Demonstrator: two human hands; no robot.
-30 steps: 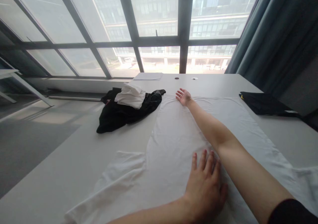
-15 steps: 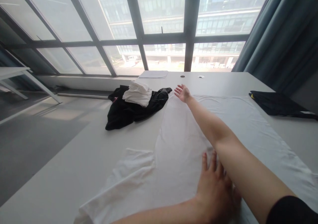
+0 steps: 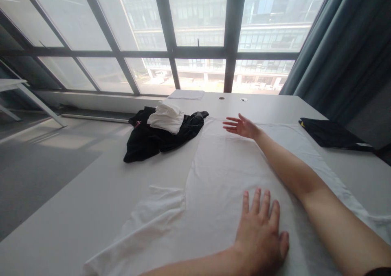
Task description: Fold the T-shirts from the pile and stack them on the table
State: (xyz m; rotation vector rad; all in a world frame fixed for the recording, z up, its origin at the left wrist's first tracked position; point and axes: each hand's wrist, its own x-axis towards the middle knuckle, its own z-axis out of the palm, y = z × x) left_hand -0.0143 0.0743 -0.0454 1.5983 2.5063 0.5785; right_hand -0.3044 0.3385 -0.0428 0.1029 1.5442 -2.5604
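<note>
A white T-shirt (image 3: 220, 166) lies spread out over the table, its sleeve (image 3: 152, 210) stretching toward the lower left with some creases. My left hand (image 3: 259, 231) rests palm down on the near part of the shirt, fingers apart. Farther off, my right hand (image 3: 240, 126) is over the far end of the shirt, turned on its side with fingers stretched out and nothing in them. Whether its lower edge touches the cloth I cannot tell.
Left of the shirt, a crumpled black garment (image 3: 143, 141) carries a bundled white cloth (image 3: 167, 117). A folded dark garment (image 3: 332, 133) lies at the right. Papers (image 3: 186, 94) sit at the far edge of the white table (image 3: 122, 198), before the windows. A curtain (image 3: 330, 56) hangs right.
My right hand has moved to the right and slightly nearer, away from the shirt's far left corner. My left hand stays on the cloth, now uncovered by the right arm. The view has shifted slightly.
</note>
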